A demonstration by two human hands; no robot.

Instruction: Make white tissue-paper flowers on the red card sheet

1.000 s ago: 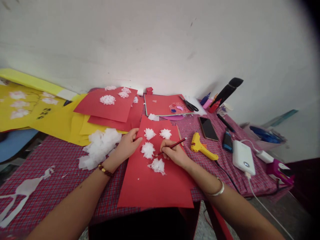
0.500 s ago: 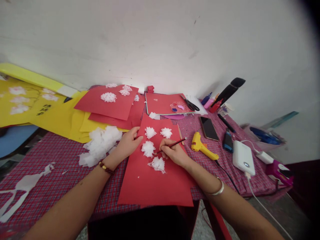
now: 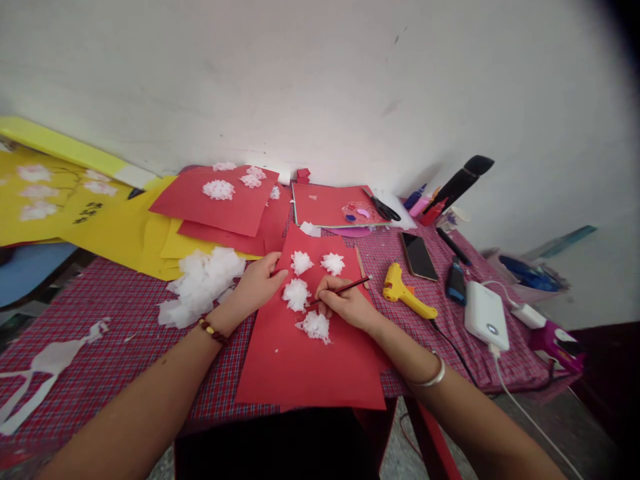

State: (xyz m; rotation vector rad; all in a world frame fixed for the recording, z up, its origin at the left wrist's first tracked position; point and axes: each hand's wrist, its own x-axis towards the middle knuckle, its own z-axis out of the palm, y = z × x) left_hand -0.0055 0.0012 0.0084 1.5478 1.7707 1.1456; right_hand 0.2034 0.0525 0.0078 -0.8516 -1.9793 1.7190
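Observation:
A red sheet of paper (image 3: 310,373) lies in front of me with several white tissue-paper flowers (image 3: 297,295) on its upper half. My right hand (image 3: 346,307) is closed round a dark red pencil (image 3: 353,285), whose tip points left, close to the middle-left flower and above the lowest flower (image 3: 316,327). I cannot tell whether the tip touches the paper. My left hand (image 3: 257,287) rests on the sheet's left edge, its fingers extended and partly hidden from view. Just left of that hand sits a pile of white tissue pieces (image 3: 200,283).
Red sheets with white flowers (image 3: 215,210) and yellow sheets (image 3: 125,233) lie at back left. A white paper cut-out (image 3: 57,357) is at left. On the right are a yellow glue gun (image 3: 407,297), phone (image 3: 419,256), power bank (image 3: 486,315) and cables. Scissors (image 3: 386,209) lie behind.
The view has shifted very slightly. Both hands keep nearly the same places on the sheet, and the pencil stays in my right hand, its tip near the same flower.

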